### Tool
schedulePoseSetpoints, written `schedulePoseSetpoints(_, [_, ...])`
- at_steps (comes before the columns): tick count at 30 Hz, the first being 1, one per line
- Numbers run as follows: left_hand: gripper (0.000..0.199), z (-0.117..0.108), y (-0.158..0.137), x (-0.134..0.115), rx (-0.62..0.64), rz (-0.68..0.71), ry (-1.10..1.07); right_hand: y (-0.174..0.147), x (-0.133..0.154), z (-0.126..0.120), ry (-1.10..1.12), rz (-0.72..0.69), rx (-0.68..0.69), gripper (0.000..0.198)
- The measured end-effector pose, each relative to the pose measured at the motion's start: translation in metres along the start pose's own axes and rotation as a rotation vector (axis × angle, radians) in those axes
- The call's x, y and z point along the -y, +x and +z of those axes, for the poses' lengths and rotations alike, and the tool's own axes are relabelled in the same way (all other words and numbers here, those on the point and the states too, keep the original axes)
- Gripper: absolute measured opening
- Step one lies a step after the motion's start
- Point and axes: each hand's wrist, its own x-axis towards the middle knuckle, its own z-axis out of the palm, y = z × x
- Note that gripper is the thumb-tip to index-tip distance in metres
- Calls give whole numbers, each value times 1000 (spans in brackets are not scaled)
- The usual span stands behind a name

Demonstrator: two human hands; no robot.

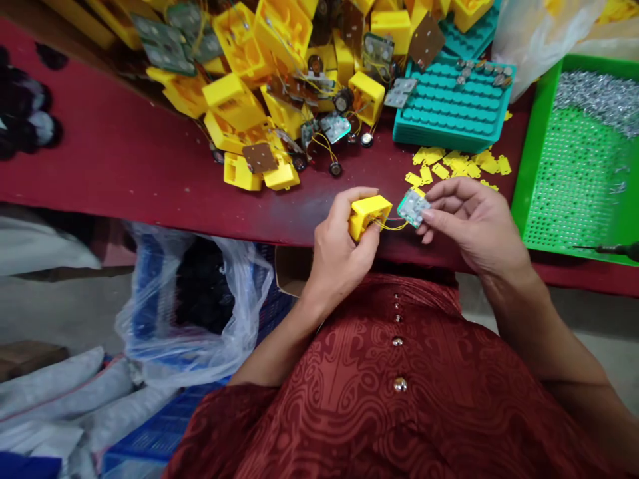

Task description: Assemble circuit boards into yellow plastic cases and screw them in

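Our left hand (343, 241) grasps a yellow plastic housing (370, 209) over the near edge of the red-covered table (124, 153), while our right hand (482, 226) pinches a circuit board (413, 207) just beside it. Thin wires (396, 228) already run from the board into the housing, but the board is outside it, so we judge this unit part-assembled. Beyond, we have a pile of yellow housings (233, 103) with other boards (167, 45) among them.
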Motion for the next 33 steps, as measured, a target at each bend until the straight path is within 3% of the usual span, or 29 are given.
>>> schedulePoseSetpoints(4, [42,8,3,9,83,-271,-289,-2,-1,-1,-83,-38,-11,43])
schedulePoseSetpoints(11, [39,9,0,13,-3,-151,-144,-2,11,-7,-73,91,121,46])
schedulePoseSetpoints(15, [40,10,-1,13,-3,-175,-211,0,10,-8,-173,24,108,45])
schedulePoseSetpoints(18, [43,11,2,12,37,-293,-404,-5,12,1,-221,-89,9,31])
schedulePoseSetpoints(21, [43,11,6,9,138,-455,-647,-15,16,17,-323,-285,-145,12])
schedulePoseSetpoints(23, [39,9,8,6,174,-520,-765,-21,17,27,-447,-433,-179,4])
schedulePoseSetpoints(28, [34,0,8,1,191,-550,-945,-25,16,35,-715,-768,-13,12])
schedulePoseSetpoints(33, [40,-2,7,-4,177,-546,-879,-25,18,29,-892,-972,131,18])
